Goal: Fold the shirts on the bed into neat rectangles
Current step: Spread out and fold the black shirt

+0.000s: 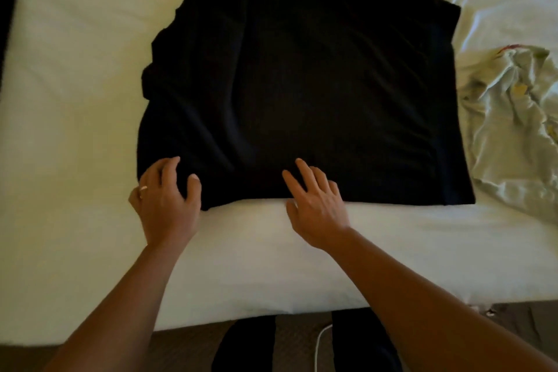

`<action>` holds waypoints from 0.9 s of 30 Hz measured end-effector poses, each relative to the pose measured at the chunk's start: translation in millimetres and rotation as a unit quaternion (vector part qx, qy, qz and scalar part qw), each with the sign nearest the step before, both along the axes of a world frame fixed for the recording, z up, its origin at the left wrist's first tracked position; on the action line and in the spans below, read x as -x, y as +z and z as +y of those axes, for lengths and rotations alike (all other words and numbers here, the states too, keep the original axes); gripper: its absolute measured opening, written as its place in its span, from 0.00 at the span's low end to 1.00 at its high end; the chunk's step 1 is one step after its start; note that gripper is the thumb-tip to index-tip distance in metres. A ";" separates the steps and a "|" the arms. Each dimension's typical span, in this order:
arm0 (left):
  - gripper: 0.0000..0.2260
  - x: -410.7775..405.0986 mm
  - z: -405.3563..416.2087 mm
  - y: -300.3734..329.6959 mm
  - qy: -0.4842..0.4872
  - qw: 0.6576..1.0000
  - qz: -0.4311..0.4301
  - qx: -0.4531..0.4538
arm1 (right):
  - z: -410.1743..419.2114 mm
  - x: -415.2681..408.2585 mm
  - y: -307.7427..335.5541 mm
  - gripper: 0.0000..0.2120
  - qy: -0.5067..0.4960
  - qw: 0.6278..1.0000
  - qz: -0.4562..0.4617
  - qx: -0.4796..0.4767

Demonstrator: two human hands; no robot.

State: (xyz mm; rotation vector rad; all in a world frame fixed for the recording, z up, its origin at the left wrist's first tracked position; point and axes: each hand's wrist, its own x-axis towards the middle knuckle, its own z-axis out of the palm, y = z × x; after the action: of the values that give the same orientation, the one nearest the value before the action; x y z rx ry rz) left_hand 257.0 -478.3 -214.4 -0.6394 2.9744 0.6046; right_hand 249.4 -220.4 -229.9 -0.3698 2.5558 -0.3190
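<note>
A black shirt lies spread on the white bed, its near edge by the mattress edge. The left hand curls over its near-left corner; the right hand rests flat, fingers spread, on that edge. A pale crumpled shirt lies just right.

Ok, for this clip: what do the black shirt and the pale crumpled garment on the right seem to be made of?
The black shirt: looks like a soft matte knit, likely cotton jersey; it drapes in broad shallow folds with no sheen. The pale garment: seems a thinner, lighter fabric, possibly cotton, judging by its many sharp creases; some coloured print shows. The exact fibre of either cannot be told from here.
</note>
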 end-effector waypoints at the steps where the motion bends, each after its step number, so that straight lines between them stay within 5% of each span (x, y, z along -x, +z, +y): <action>1: 0.24 -3.0 -21.3 0.1 -0.015 1.000 -0.014 0.001 | -15.3 -2.9 -3.5 0.29 0.009 1.000 -0.022 -0.011; 9: 0.25 6.6 -111.0 -20.1 -0.227 0.962 -0.118 0.091 | -42.5 -9.5 -26.8 0.31 -0.009 0.996 -0.064 -0.061; 13: 0.15 17.9 -103.4 -30.7 -0.095 0.986 -0.070 -0.121 | -43.0 -2.8 -26.3 0.32 -0.023 0.995 -0.079 -0.054; 17: 0.21 10.2 -83.5 -25.8 0.046 0.934 0.030 -0.352 | -41.9 -2.1 -27.6 0.32 -0.020 0.994 -0.081 -0.068; 23: 0.40 10.9 -77.3 -44.8 0.047 0.942 -0.061 -0.327 | -42.5 -28.0 -46.3 0.30 -0.020 0.994 -0.039 -0.101; 27: 0.25 15.1 -60.5 -41.0 0.074 0.853 0.016 -0.516 | -40.2 -31.2 -60.9 0.30 -0.032 0.995 -0.013 -0.094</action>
State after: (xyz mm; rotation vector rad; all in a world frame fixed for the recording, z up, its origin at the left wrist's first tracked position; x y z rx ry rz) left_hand 242.0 -538.8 -255.4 -0.6925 2.0841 1.9755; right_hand 280.5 -260.6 -290.9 -0.2115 2.5490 -0.1046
